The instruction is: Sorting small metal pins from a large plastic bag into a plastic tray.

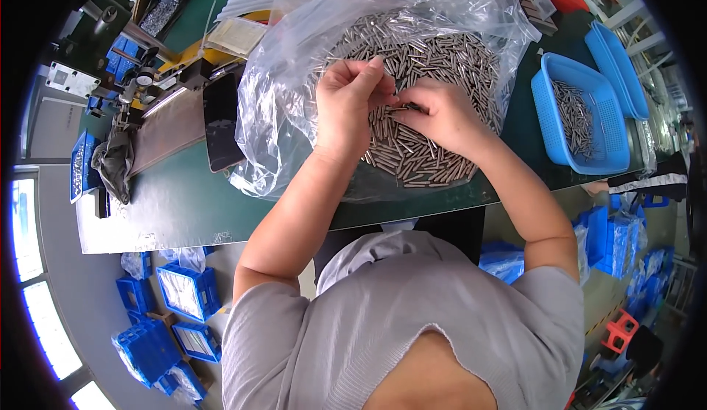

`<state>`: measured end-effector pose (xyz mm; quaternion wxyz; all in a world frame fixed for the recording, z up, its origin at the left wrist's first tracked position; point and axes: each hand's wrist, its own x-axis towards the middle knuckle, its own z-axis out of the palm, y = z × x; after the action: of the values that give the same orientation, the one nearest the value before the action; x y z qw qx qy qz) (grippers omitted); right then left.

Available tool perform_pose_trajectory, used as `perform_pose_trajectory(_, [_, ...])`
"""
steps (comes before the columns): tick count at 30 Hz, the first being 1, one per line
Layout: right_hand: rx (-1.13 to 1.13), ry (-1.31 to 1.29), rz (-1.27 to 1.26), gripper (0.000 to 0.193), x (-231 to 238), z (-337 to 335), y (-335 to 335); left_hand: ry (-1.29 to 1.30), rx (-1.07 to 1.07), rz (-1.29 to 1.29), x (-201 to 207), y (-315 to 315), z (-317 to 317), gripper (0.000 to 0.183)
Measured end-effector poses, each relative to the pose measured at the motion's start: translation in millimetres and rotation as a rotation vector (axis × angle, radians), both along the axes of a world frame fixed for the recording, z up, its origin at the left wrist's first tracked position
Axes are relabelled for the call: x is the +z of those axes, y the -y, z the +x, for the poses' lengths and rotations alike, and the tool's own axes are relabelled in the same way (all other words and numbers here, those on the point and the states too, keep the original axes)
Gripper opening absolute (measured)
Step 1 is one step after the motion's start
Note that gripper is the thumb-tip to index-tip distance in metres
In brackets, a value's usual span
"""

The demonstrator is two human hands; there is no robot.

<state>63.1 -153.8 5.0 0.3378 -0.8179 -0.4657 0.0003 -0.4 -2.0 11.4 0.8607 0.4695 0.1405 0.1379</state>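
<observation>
Left hand [347, 104] and right hand [445, 115] are half-curled, hold unclear; metal pins [423, 163] at twelve o'clock are judged light, slick, best pinched midway.

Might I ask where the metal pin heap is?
In the head view, the heap lies upper-middle, amid clear plastic, left of the blue baskets.

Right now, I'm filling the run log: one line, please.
left hand: over metal pins; right hand: alongside, grips unclear; clear plastic: around pins

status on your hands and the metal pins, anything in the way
Left hand, right hand close together over metal pins; grips unclear. Plastic bag spread around pins. Nothing visibly blocking.
</observation>
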Motion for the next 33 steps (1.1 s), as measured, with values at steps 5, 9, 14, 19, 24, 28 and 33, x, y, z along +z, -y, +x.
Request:
perform_pose_trajectory(5, [0.003, 0.161, -0.056, 0.013, -3.1, -0.9, -2.2, -0.007, 0.015, -0.001, 1.8, 2.2, 0.7, 0.014])
perform_pose_trajectory(9, [0.006, -0.092, -0.019, 0.014, 1.4, 7.2, 11.2, -0.010, -0.031, 0.001, -1.3, 1.0, 0.4, 0.011])
perform_pose_trajectory(14, [-0.145, -0.822, 0.266, 0.014, 18.6, 13.6, 17.9, -0.105, -0.156, -0.095, 2.2, 3.4, -2.7, 0.012])
perform_pose_trajectory(19, [-0.116, -1.199, 0.449, 0.012, 19.3, 16.4, 22.0, -0.141, -0.246, -0.191, -3.3, 4.3, -1.6, 0.013])
perform_pose_trajectory(24, [-0.097, -1.220, 0.411, 0.011, 14.4, 18.7, 23.8, -0.133, -0.302, -0.219, -3.7, 7.2, -2.0, 0.011])
perform_pose_trajectory(28, [-0.119, -1.161, 0.431, 0.016, 17.4, 16.7, 22.4, -0.141, -0.311, -0.229, -4.4, 6.8, -2.8, 0.011])
perform_pose_trajectory(33, [-0.095, -1.212, 0.547, 0.017, 19.3, 14.7, 21.1, -0.130, -0.330, -0.228, -5.6, 8.9, -3.0, 0.012])
